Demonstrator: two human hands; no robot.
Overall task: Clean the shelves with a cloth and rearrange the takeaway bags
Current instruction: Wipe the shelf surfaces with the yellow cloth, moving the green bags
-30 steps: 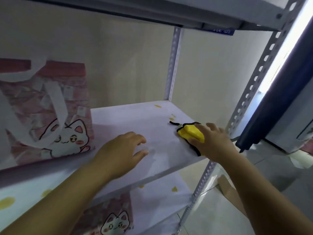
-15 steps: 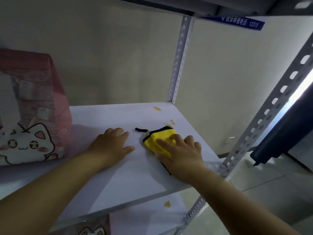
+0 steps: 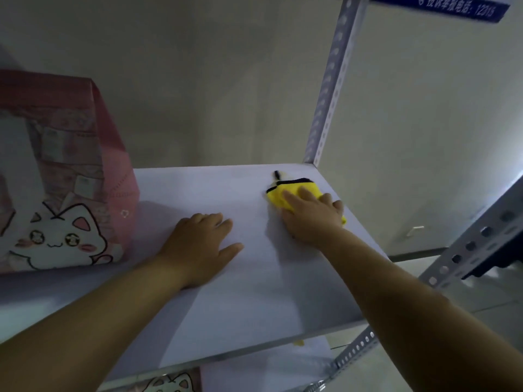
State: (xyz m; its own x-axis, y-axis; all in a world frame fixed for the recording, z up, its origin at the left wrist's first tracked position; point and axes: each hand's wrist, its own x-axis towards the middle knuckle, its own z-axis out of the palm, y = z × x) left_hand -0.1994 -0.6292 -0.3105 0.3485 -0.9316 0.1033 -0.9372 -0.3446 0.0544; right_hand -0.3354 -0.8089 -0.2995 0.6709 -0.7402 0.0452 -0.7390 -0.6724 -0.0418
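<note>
Yellow black-edged cloth (image 3: 283, 193): pressed flat under right hand (image 3: 311, 219) on white shelf (image 3: 254, 292). Left hand (image 3: 198, 244): open, empty, palm down. Pink cat-print takeaway bag (image 3: 62, 176): upright, left.

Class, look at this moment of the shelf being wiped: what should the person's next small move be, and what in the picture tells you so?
Probably sweep the yellow cloth leftward across the shelf. The right hand presses it flat near the back right corner, while the bare stretch toward the pink cat bag looks unwiped. The left hand lies flat on the shelf, apparently as a brace.

Bunched yellow black-edged cloth (image 3: 285, 193) at white shelf's (image 3: 254, 292) back right; pink cat-print bag (image 3: 65, 176) upright, far left.
</note>
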